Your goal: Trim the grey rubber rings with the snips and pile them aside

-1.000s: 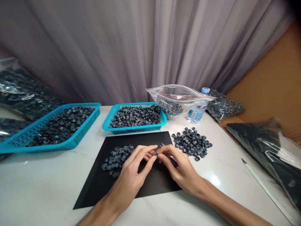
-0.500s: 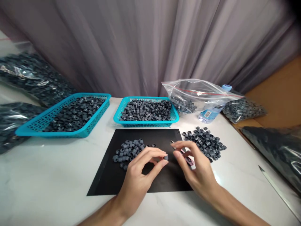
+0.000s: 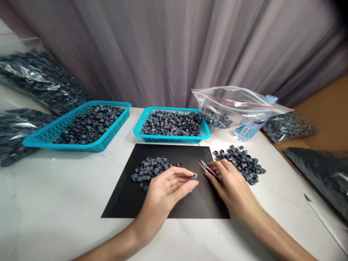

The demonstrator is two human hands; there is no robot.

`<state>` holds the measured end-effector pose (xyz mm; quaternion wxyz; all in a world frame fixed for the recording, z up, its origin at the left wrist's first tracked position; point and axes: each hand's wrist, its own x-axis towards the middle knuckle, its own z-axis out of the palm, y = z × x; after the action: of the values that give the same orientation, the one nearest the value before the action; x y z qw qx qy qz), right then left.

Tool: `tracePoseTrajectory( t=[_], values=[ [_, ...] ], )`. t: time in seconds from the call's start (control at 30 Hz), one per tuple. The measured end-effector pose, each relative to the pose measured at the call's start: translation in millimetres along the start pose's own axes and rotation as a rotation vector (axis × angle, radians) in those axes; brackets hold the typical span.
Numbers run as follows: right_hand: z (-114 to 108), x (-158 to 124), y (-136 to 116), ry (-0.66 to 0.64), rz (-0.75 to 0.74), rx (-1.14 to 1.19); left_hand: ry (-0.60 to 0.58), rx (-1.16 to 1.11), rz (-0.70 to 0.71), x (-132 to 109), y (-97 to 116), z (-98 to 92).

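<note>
Between the thumb and fingertips of my left hand (image 3: 167,192) is a small dark grey plastic ring (image 3: 193,177), held above the black mat (image 3: 187,206). My right hand (image 3: 231,183) closes around a pair of thread snips (image 3: 206,169) at the mat's right side. The pointed blades stick out past my fingers, slightly apart, and most of the handle is hidden. On the mat's left half lies a heap of grey rings (image 3: 149,168), partly behind my left hand. Another pile of rings (image 3: 244,161) sits on the white table, just beyond my right hand.
Two blue baskets of rings stand behind the mat, one at centre (image 3: 174,139) and one at left (image 3: 81,146). A zip bag (image 3: 233,103) leans by a water bottle (image 3: 246,130). Filled bags (image 3: 40,79) line the left. A blade-like strip (image 3: 323,217) lies at right.
My right hand has come down onto the thread snips and closed around them. The left hand keeps the ring, now turned slightly. The view has shifted a little.
</note>
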<state>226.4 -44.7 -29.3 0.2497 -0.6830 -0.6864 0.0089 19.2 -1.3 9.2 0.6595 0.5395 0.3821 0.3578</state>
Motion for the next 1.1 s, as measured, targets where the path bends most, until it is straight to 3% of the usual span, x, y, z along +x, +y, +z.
tracePoseTrajectory(
  t=[0.2,0.57,0.77,1.1],
  values=[
    [-3.5,1.6,1.8,-0.002,-0.004,-0.069,-0.011,0.003,0.017,-2.2,3.7,0.7],
    [-28.8,0.4,-30.2,0.037,0.109,0.627,0.011,-0.161,-0.002,-3.7,10.5,0.7],
    [-28.1,-3.0,-26.2,-0.061,-0.087,0.628,0.026,-0.135,0.047,2.6,11.4,-4.5],
    [-27.9,-0.4,-20.2,0.065,-0.301,0.548,0.023,-0.126,0.078,5.9,11.3,-7.4]
  ],
)
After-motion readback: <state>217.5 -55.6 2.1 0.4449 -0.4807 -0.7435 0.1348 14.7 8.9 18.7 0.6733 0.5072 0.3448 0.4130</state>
